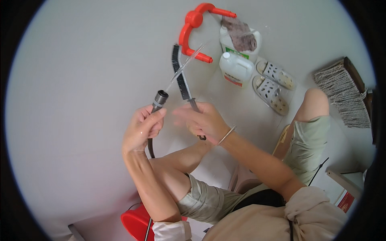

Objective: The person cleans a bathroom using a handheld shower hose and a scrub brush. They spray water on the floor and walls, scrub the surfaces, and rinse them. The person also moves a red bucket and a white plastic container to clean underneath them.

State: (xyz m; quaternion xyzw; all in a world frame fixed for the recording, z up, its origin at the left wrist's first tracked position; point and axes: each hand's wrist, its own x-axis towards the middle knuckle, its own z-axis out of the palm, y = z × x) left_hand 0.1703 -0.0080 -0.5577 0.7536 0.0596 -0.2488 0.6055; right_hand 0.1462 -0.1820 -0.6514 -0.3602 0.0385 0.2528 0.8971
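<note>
My left hand [144,126] is closed around a dark hose with a black and grey nozzle [160,98], which points up and away from me. A clear stream of water [184,66] shoots from it and passes across a long-handled brush [181,81] with black bristles and a grey back. The brush is upright in the picture, its dark handle gripped in my right hand [205,122], whose fingertips are blurred. A red plastic frame [194,19] with two prongs lies just beyond the bristle end of the brush.
Two white plastic jugs [236,70] stand at the upper right, a brown wet cloth [244,37] draped on the farther one. Beside them are grey slippers [270,95] with holes. A grey string-fibre broom head [342,90] is at the right. A red basin [135,224] is at the lower left.
</note>
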